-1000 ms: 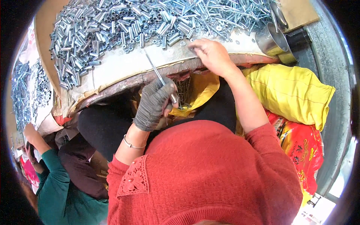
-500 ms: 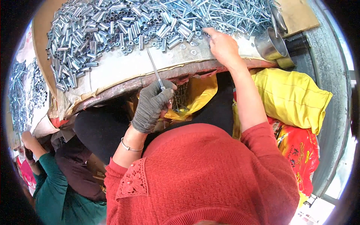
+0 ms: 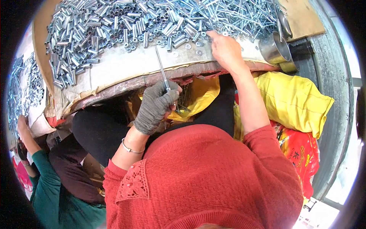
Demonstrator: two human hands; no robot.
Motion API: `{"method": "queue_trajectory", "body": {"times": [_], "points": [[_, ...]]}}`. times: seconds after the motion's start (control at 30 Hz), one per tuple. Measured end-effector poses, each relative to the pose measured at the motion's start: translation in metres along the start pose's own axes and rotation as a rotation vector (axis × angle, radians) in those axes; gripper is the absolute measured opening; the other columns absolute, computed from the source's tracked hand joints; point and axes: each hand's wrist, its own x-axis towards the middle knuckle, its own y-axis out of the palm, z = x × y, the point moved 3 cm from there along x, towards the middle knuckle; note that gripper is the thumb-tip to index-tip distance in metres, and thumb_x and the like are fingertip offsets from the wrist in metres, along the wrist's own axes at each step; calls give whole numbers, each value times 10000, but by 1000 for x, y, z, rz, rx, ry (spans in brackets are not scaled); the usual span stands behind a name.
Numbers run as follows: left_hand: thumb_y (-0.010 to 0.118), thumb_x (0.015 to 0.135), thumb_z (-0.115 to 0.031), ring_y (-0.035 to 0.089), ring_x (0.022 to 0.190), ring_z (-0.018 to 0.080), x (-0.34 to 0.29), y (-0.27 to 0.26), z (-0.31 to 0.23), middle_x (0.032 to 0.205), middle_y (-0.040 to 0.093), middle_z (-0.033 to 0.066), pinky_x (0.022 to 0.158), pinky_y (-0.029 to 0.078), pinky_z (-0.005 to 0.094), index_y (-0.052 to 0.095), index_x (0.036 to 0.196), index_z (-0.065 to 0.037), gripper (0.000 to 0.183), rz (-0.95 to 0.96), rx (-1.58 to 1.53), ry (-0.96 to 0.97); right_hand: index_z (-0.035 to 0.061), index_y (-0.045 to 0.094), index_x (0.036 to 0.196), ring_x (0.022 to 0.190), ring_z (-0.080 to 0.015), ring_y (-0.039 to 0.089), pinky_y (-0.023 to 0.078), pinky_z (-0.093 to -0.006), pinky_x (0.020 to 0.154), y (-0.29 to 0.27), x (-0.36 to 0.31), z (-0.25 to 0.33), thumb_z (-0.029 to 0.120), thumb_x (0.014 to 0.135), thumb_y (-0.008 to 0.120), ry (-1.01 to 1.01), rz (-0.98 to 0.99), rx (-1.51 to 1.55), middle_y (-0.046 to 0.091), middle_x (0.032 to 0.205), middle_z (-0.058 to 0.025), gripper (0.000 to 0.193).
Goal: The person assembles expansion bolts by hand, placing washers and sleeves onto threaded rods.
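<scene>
Rod [image 3: 161,67] in left hand [image 3: 153,107]; lettered bag [image 3: 303,162]

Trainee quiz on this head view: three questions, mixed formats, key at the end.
1. Multiple choice. What does the left hand in the grey knitted glove hold?
A) a flat round metal washer
B) a long thin silvery metal rod
C) a bulging yellow fabric sack

2. True or false: the bare right hand rests on the bulging yellow fabric sack.

3. Fill in: the silvery metal cup lies to the ____ of the bare right hand.

Key: 1. B. 2. False; it is at the near edge of the heap of loose silvery metal parts. 3. right.
</scene>
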Motion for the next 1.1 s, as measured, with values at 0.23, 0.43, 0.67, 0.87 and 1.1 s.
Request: {"method": "queue_trajectory", "body": {"times": [0.23,0.43,0.67,0.87,1.1], "points": [[608,870,-241,486,480,50,0,-3,-1,638,537,-12,385,346,186,624,948,-54,203,-9,-47,68,141,638,1060,813,-319,628,480,-390,724,1,-14,-27,170,855,547,52,-234,297,651,854,-142,226],[628,859,-266,475,471,48,-1,1,-2,637,543,-13,382,341,186,626,949,-54,230,8,-12,54,92,643,939,828,-361,611,482,-454,728,7,-15,-10,219,860,554,-6,-229,131,622,910,-145,175],[630,857,-275,473,459,47,0,0,-1,627,542,-15,384,341,184,627,941,-56,234,6,15,53,46,570,911,850,-386,597,454,-480,731,10,-15,-2,280,869,563,33,-71,35,619,945,-167,238],[630,857,-271,491,488,47,1,1,1,641,543,-17,387,346,182,627,940,-55,231,34,-16,70,12,551,853,675,-341,606,462,-435,612,17,-11,-18,255,870,596,70,-201,119,610,711,-157,247],[622,859,-259,497,499,47,1,0,3,647,544,-16,389,359,178,628,935,-50,223,45,5,55,18,599,863,598,-109,537,433,-271,551,14,-14,-39,96,826,635,5,-135,553,592,667,-38,93]]}}
